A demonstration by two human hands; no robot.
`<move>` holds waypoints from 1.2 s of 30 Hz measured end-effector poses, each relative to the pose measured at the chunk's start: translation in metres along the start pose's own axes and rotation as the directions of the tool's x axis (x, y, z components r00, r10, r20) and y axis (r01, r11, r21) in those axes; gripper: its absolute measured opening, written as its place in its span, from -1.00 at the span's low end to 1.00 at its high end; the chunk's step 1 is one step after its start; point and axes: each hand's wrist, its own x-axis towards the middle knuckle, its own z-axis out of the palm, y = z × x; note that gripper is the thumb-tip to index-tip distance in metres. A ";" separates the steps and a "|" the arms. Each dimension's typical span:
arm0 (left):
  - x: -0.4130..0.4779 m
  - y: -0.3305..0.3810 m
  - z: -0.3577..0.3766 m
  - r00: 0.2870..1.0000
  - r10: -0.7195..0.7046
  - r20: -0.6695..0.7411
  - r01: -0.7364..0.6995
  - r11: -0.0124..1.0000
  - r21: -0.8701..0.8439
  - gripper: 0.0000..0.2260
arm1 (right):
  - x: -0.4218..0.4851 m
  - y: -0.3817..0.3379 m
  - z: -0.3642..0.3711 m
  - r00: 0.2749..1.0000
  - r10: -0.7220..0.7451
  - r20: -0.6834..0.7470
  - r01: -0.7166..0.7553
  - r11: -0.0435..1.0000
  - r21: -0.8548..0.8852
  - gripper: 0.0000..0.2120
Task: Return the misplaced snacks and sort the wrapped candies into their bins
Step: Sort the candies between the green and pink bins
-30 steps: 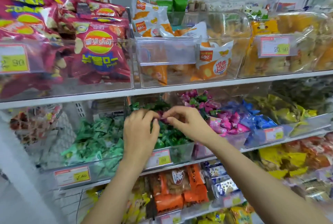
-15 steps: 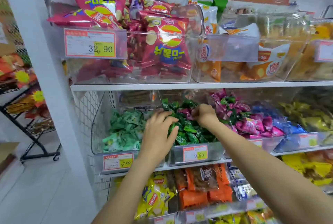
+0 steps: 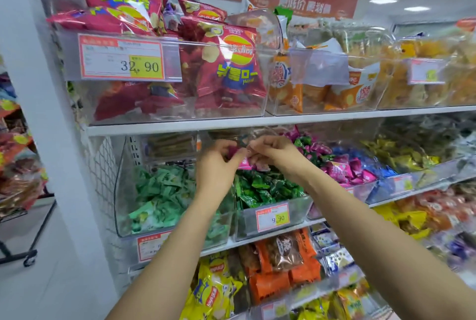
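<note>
Both my hands are raised over the clear bin of dark green candies (image 3: 268, 188) on the middle shelf. My left hand (image 3: 216, 165) and my right hand (image 3: 273, 152) meet fingertip to fingertip, and together they hold several pink wrapped candies (image 3: 244, 162) between curled fingers. To the left stands a bin of light green candies (image 3: 162, 196). The bin of pink candies (image 3: 342, 167) is to the right, with a few green ones mixed in at its back.
Further right on the middle shelf are blue candies (image 3: 371, 162) and yellow candies (image 3: 404, 157). The top shelf holds bins of red chip bags (image 3: 229, 62) and orange snack bags (image 3: 355, 88). Below hang orange packs (image 3: 283, 263) and yellow bags (image 3: 211, 291). A white post (image 3: 46, 139) borders the left side.
My left hand has come in from the bin's front to meet my right hand. Both have lifted slightly above the dark green candies with pink candies between them. The camera has moved closer.
</note>
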 end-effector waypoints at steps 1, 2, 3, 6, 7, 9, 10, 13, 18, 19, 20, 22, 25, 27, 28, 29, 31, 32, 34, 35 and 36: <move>0.003 -0.005 -0.001 0.999 0.000 -0.044 -0.003 0.997 -0.071 -0.81 | 0.007 0.004 -0.003 0.999 0.011 -0.051 -0.012 1.000 -0.019 -0.87; 0.005 -0.012 -0.002 0.997 0.004 -0.075 -0.013 0.992 -0.125 -0.85 | 0.016 0.012 -0.007 0.993 0.030 -0.116 -0.039 0.996 -0.080 -0.87; 0.008 -0.017 -0.003 0.996 0.007 -0.086 -0.021 0.986 -0.168 -0.88 | 0.026 0.020 -0.010 0.982 0.044 -0.181 -0.075 0.982 -0.172 -0.89; 0.013 -0.029 -0.007 0.999 -0.026 -0.038 0.014 0.956 -0.292 -0.88 | 0.055 0.052 -0.019 0.962 0.101 -0.253 -0.231 0.793 -0.564 -0.82; 0.014 -0.031 -0.008 0.999 -0.046 -0.024 0.036 0.941 -0.337 -0.88 | 0.060 0.060 -0.019 0.958 0.155 -0.242 -0.279 0.708 -0.649 -0.74; 0.015 -0.033 -0.011 0.998 -0.064 -0.022 0.051 0.922 -0.385 -0.88 | 0.068 0.071 -0.016 0.944 0.239 -0.228 -0.330 0.649 -0.685 -0.58; 0.015 -0.034 -0.012 0.998 -0.067 -0.022 0.053 0.920 -0.389 -0.88 | 0.071 0.072 -0.013 0.941 0.253 -0.225 -0.338 0.647 -0.684 -0.52; 0.017 -0.037 -0.013 0.997 -0.079 -0.014 0.066 0.908 -0.413 -0.87 | 0.081 0.075 -0.008 0.927 0.287 -0.241 -0.368 0.572 -0.733 -0.48; 0.017 -0.038 -0.014 0.995 -0.096 0.026 0.098 0.905 -0.415 -0.89 | 0.080 0.083 -0.011 0.889 0.349 -0.296 -0.441 0.477 -0.761 -0.69; 0.017 -0.037 -0.015 0.995 -0.100 0.023 0.100 0.902 -0.419 -0.89 | 0.079 0.082 -0.012 0.892 0.345 -0.290 -0.436 0.496 -0.751 -0.68; 0.017 -0.037 -0.015 0.994 -0.103 0.020 0.102 0.899 -0.425 -0.88 | 0.079 0.079 -0.012 0.900 0.332 -0.283 -0.426 0.525 -0.737 -0.65; 0.018 -0.037 -0.016 0.994 -0.110 0.019 0.107 0.891 -0.441 -0.88 | 0.078 0.070 -0.010 0.926 0.267 -0.267 -0.377 0.607 -0.700 -0.59; 0.019 -0.036 -0.017 0.993 -0.117 0.029 0.118 0.885 -0.450 -0.89 | 0.078 0.062 -0.007 0.946 0.248 -0.209 -0.324 0.756 -0.569 -0.58; 0.018 -0.036 -0.017 0.993 -0.110 0.031 0.112 0.885 -0.452 -0.90 | 0.076 0.062 -0.003 0.935 0.324 -0.144 -0.348 0.761 -0.548 -0.59; 0.017 -0.036 -0.017 0.994 -0.106 0.033 0.110 0.885 -0.453 -0.91 | 0.075 0.064 -0.002 0.929 0.346 -0.135 -0.360 0.752 -0.551 -0.61; 0.017 -0.037 -0.017 0.994 -0.106 0.034 0.109 0.883 -0.457 -0.92 | 0.074 0.064 -0.001 0.926 0.352 -0.138 -0.368 0.753 -0.546 -0.61; 0.017 -0.037 -0.017 0.993 -0.111 0.034 0.114 0.879 -0.463 -0.93 | 0.073 0.062 0.001 0.922 0.358 -0.148 -0.381 0.767 -0.517 -0.57; 0.017 -0.037 -0.017 0.993 -0.113 0.033 0.115 0.879 -0.463 -0.92 | 0.073 0.061 0.002 0.920 0.365 -0.147 -0.386 0.770 -0.507 -0.55; 0.017 -0.039 -0.017 0.993 -0.116 0.034 0.118 0.879 -0.462 -0.91 | 0.073 0.060 0.002 0.919 0.373 -0.131 -0.384 0.765 -0.517 -0.54; 0.017 -0.039 -0.017 0.993 -0.118 0.033 0.120 0.880 -0.461 -0.91 | 0.073 0.060 0.001 0.920 0.372 -0.124 -0.379 0.762 -0.526 -0.54; 0.017 -0.040 -0.017 0.993 -0.118 0.031 0.119 0.880 -0.460 -0.90 | 0.072 0.059 0.001 0.922 0.367 -0.122 -0.374 0.761 -0.530 -0.54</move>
